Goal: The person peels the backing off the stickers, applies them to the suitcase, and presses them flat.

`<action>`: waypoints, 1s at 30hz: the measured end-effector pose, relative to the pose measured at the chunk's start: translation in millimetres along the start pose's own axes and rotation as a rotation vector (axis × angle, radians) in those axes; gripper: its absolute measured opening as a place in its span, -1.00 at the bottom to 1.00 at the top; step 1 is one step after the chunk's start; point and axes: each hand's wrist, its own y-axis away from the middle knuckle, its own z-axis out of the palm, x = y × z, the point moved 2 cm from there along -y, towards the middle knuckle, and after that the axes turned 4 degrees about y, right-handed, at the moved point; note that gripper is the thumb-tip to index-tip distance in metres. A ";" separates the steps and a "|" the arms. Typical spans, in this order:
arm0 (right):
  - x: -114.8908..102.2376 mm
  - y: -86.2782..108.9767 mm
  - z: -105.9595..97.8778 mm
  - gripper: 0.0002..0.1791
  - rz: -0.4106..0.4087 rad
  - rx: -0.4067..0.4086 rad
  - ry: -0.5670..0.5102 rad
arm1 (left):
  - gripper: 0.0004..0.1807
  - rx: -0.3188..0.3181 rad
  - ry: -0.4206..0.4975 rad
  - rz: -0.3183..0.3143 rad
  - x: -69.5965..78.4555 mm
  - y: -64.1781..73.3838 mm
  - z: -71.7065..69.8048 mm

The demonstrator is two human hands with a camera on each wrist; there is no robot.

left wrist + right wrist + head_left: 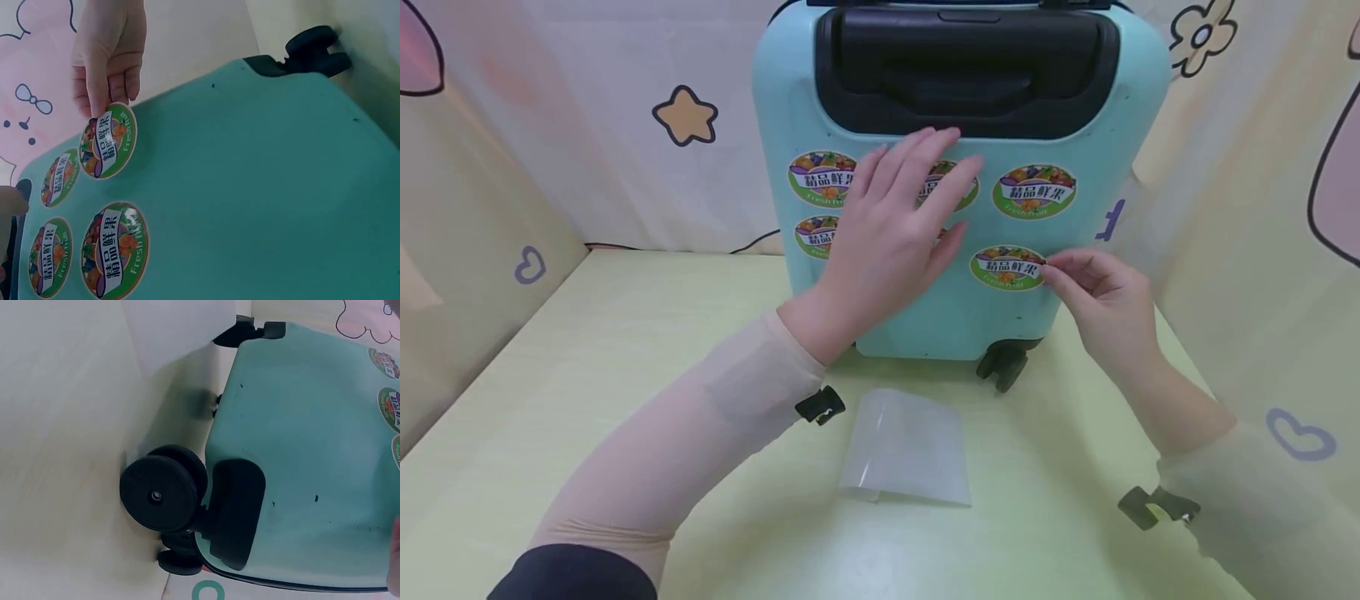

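Observation:
A light blue suitcase (925,325) stands upright, its front bearing several oval fruit stickers with Chinese lettering. My right hand (1108,304) pinches the right edge of the lower right sticker (1006,268) between thumb and fingertips. That same sticker (107,142) looks to be at the suitcase surface in the left wrist view; whether it is fully stuck down I cannot tell. With fingers spread, my left hand (891,217) lies over the middle of the suitcase front, partly hiding the upper middle sticker (951,185) and most of one below it. The right wrist view barely catches a hand at its right edge.
On the table (722,500) before the suitcase lies a curled translucent sheet (910,450). A black caster wheel (1002,362) sticks out under the suitcase. Patterned cloth walls (625,183) enclose the back and both sides.

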 end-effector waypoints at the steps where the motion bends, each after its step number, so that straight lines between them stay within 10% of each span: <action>1: 0.0 -1.0 0.2 -0.84 -0.003 0.001 -0.005 | -0.56 -0.012 -0.023 0.000 -1.1 -2.5 1.3; 17: -0.5 -9.8 3.4 -0.83 -0.007 -0.005 -0.006 | 0.16 -0.279 -0.288 -0.067 -9.0 -17.4 19.0; 30: -2.5 -9.7 3.7 -0.85 -0.013 0.017 0.030 | 0.27 -0.257 -0.331 -0.070 -7.8 -14.1 30.9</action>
